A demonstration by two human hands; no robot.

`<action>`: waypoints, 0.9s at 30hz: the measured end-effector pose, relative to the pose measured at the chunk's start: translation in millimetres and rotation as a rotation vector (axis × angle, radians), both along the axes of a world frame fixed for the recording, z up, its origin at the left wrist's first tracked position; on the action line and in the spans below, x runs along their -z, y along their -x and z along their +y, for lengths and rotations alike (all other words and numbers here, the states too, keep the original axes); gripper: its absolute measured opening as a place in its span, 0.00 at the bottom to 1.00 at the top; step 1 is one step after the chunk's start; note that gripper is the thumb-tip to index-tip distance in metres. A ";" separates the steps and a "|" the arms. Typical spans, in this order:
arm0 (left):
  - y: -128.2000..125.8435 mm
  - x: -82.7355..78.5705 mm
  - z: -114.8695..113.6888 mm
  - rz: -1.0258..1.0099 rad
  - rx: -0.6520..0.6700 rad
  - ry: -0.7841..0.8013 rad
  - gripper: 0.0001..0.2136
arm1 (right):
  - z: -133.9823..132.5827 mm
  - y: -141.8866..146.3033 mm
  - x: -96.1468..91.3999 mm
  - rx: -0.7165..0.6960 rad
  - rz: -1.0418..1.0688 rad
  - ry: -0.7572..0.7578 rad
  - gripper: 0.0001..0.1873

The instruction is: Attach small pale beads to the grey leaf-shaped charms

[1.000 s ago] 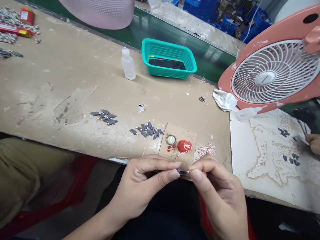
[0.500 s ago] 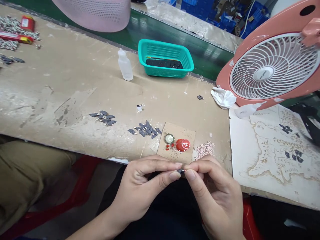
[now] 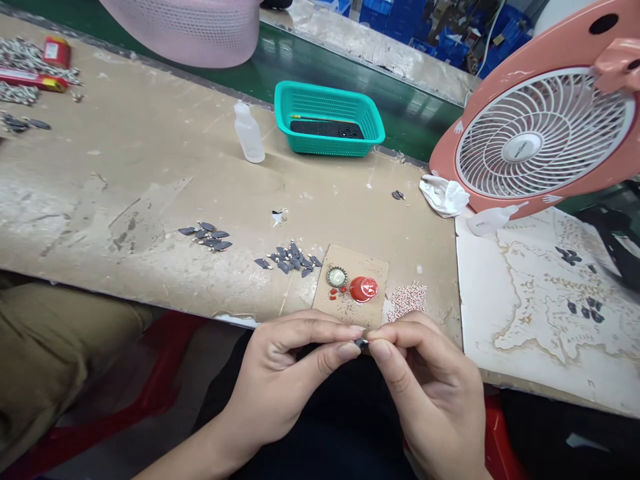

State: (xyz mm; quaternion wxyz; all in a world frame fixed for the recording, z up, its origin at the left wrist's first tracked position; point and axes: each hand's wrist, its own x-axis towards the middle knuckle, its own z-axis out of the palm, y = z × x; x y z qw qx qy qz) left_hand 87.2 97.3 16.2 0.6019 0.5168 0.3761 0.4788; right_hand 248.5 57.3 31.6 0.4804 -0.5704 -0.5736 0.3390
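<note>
Head view: the left hand (image 3: pixel 287 383) and right hand (image 3: pixel 430 393) both pinch a small dark grey piece (image 3: pixel 361 343) between their fingertips, just off the near edge of the tan desk (image 3: pixel 125 167), below a brown card square (image 3: pixel 373 261) carrying a red plastic cap (image 3: pixel 364 289), beside dark grey leaf-shaped pieces (image 3: pixel 289 259)

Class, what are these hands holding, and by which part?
A small dark piece, mostly hidden, pinched at both ends between the thumb and forefinger of the left hand and right hand.
</note>
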 end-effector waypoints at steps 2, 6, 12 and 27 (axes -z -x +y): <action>-0.6 0.7 0.4 -0.005 0.000 -0.015 0.16 | -1.4 -0.4 0.7 0.000 0.004 -0.004 0.05; -1.6 1.6 0.3 -0.004 -0.003 -0.053 0.16 | -2.5 -0.2 1.2 0.011 0.016 0.002 0.05; -2.8 1.2 -1.1 -0.001 -0.021 -0.133 0.15 | -1.7 1.1 -0.5 0.012 0.000 -0.018 0.05; -3.3 13.1 -3.3 0.078 -0.050 -0.400 0.13 | -0.2 5.7 3.5 0.004 -0.064 -0.086 0.06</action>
